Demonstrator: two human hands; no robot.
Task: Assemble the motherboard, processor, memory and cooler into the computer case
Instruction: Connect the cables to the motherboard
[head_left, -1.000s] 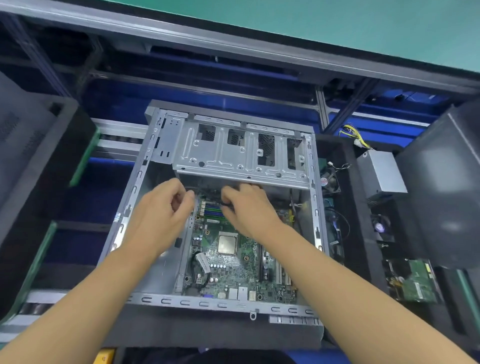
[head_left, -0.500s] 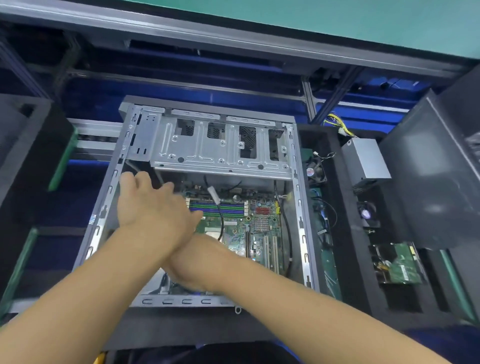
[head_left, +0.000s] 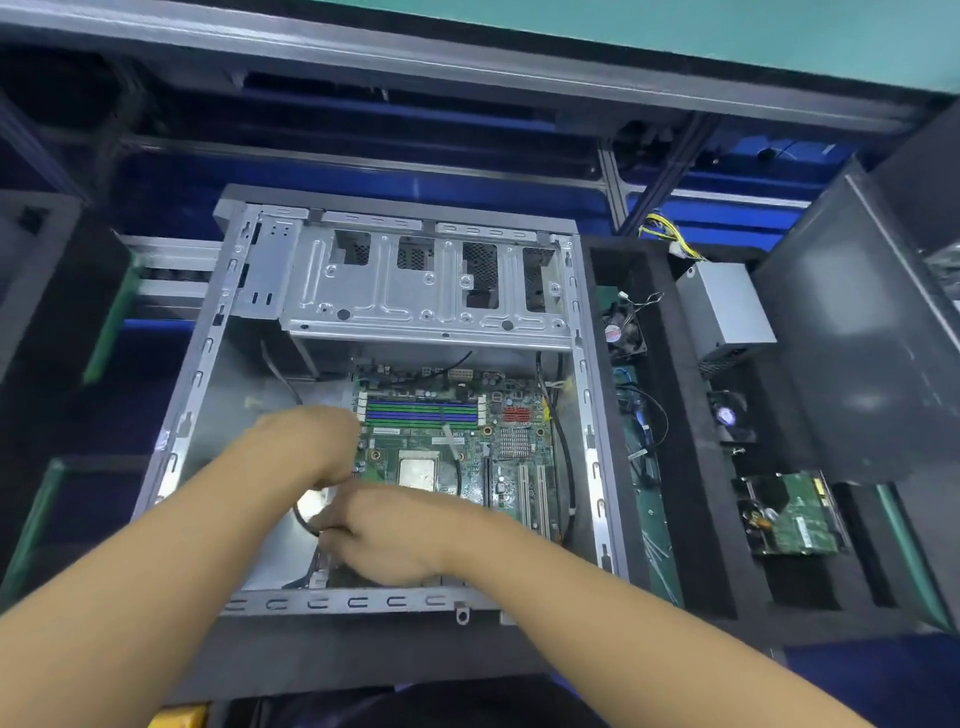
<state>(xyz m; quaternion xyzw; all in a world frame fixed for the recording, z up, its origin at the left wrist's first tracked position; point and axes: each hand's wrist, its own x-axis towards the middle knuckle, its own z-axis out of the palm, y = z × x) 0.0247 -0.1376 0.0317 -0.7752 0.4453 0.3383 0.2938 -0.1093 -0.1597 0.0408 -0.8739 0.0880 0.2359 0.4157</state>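
The open grey computer case (head_left: 208, 364) lies on its side. The green motherboard (head_left: 519, 415) sits in its right half, with the bare processor (head_left: 418, 470) in its socket and blue and green memory slots (head_left: 421, 413) above it. My left hand (head_left: 311, 441) hovers at the board's left edge, fingers curled down and hidden. My right hand (head_left: 384, 530) reaches left across the board's near corner and pinches a black cable (head_left: 304, 519) that loops over the case floor. No cooler sits on the processor.
A metal drive cage (head_left: 426, 280) spans the far end of the case. The black foam tray on the right holds a fan (head_left: 626, 330), a power supply (head_left: 727, 312), a small cooler (head_left: 727, 415), a hard drive (head_left: 795, 514) and a green board (head_left: 644, 467). A dark panel (head_left: 857, 338) leans behind it.
Both hands left the far edge of the board and came to its near left side. The right hand passed under the left arm and now pinches the black cable.
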